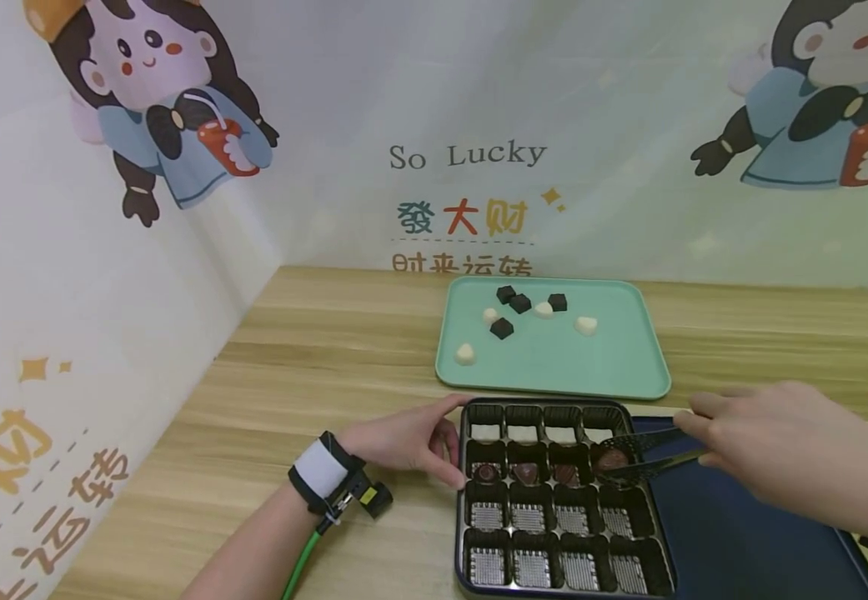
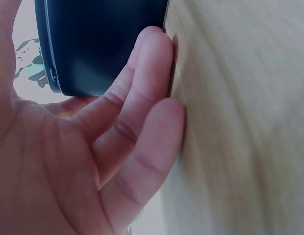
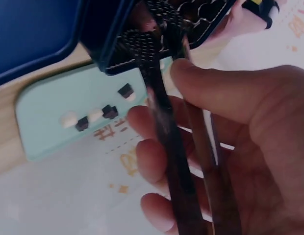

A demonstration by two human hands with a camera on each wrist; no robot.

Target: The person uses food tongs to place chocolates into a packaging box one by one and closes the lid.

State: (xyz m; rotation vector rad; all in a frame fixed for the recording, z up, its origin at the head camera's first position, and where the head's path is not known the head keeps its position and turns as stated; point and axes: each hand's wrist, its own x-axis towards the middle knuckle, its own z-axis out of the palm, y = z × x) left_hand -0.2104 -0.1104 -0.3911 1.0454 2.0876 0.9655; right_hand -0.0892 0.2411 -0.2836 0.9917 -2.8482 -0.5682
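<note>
One black sixteen-compartment box (image 1: 531,533) nearest, with dark blue tray (image 1: 749,542) at its right. Against the box's left wall, left hand (image 1: 414,446), fingers relaxed, touching only. Above the dark blue tray, right hand (image 1: 767,450) gripping black tongs (image 1: 669,461). Ahead and leftward of these fingers, between tong tips, brown chocolate (image 1: 614,460), in second-farthest row, rightmost compartment. Farther, mint-green tray (image 1: 554,371) with dark pieces (image 1: 502,328) and white pieces (image 1: 586,326).
</note>
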